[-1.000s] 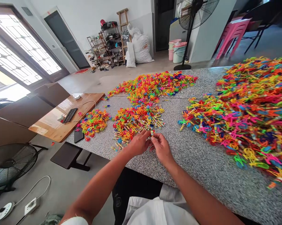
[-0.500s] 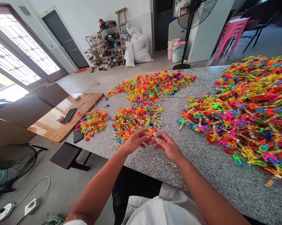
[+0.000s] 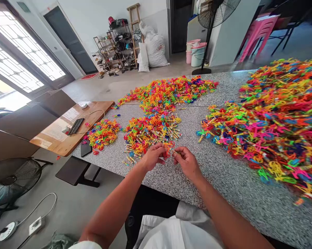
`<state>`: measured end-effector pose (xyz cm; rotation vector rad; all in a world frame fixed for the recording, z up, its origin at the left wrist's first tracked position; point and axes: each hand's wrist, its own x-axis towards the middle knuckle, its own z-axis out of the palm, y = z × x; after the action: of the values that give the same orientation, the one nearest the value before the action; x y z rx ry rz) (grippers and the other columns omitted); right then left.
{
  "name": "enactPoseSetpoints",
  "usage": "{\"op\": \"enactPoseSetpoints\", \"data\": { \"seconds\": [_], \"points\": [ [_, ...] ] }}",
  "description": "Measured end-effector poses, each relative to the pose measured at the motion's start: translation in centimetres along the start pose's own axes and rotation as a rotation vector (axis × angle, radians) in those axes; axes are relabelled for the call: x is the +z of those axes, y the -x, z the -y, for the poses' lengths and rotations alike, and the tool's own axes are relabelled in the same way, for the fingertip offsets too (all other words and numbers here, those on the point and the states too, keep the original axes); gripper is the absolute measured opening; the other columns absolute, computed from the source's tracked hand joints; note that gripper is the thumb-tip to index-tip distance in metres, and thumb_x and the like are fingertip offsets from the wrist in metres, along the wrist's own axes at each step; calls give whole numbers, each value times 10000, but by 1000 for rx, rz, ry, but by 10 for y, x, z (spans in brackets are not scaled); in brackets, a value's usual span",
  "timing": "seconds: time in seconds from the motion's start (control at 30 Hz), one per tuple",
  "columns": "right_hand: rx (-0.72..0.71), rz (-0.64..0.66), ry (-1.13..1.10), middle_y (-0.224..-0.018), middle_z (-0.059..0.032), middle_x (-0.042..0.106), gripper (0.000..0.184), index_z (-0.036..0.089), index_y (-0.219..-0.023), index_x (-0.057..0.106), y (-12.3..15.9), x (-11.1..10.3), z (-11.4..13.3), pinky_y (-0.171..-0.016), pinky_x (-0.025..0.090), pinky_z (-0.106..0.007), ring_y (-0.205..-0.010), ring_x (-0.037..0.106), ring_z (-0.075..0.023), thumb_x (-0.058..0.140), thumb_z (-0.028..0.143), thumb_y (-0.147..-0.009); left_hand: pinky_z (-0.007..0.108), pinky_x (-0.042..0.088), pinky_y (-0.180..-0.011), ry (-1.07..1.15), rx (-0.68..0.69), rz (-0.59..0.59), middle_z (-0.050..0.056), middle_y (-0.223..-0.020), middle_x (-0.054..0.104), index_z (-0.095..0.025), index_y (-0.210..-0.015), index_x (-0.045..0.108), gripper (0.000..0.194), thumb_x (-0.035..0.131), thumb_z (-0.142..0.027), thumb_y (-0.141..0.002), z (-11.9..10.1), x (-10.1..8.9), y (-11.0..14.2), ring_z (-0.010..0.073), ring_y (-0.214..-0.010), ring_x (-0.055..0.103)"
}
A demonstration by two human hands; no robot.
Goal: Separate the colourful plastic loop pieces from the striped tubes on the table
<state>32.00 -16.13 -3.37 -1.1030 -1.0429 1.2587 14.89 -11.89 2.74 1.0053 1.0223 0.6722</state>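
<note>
My left hand [image 3: 153, 158] is closed in a pinch on a red-orange looped plastic piece [image 3: 168, 150] above the speckled table. Just to its right, my right hand [image 3: 187, 163] has thumb and index finger pressed together at a small item too tiny to make out. A narrow gap separates the two hands. Right behind them lies a pile of colourful looped plastic pieces [image 3: 148, 129], with several short patterned sticks [image 3: 172, 133] along its right side and more at its front left.
A large colourful heap [image 3: 275, 121] covers the right of the speckled table [image 3: 223, 193]. Another pile [image 3: 168, 91] lies at the back, a smaller one [image 3: 104, 133] at left beside a phone [image 3: 86, 148]. A wooden board [image 3: 57, 135] with a keyboard [image 3: 76, 126] adjoins the left edge.
My hands came apart slightly, the right shifting away. The red-orange looped piece, not visible in the first frame, appeared between the fingers half a second ago and now stays with my left hand.
</note>
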Motion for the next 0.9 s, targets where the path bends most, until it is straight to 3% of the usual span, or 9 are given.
{"op": "enactPoseSetpoints", "data": {
  "seconds": [0.23,0.4,0.53,0.73,0.9],
  "points": [
    [50,6,-115,-769,14,653,364,214,-953,629,-1,-2,-1,-593,536,-292,-601,596,-133,792,490,-781,188,483,-489,-6,40,46,-9,-754,560,-181,-849,547,348,722,-480,-810,3,0,0,91,-615,555],
    [169,97,-301,-753,14,669,378,213,-927,644,2,-5,5,-562,534,-284,-586,575,-125,844,456,-719,222,524,-549,-34,-53,156,6,-782,591,-168,-886,586,378,746,-501,-805,1,-11,0,102,-645,586],
    [232,170,-327,-723,19,664,381,213,-900,645,4,-9,12,-540,533,-285,-560,560,-120,864,443,-689,228,522,-555,-49,-112,218,19,-788,609,-168,-894,581,405,766,-511,-784,-5,-15,2,111,-658,590],
    [131,196,-167,-736,14,676,321,210,-900,648,5,-13,16,-564,553,-311,-553,590,-130,818,440,-755,235,521,-581,-232,-31,183,4,-757,570,-174,-854,570,403,711,-549,-806,-10,-10,8,117,-684,575],
    [54,166,-15,-745,17,668,274,213,-918,646,8,-21,10,-577,532,-297,-564,623,-139,771,432,-812,228,468,-563,-474,89,52,-25,-673,520,-186,-784,518,339,605,-501,-875,-4,-1,9,105,-606,532]
  ]
}}
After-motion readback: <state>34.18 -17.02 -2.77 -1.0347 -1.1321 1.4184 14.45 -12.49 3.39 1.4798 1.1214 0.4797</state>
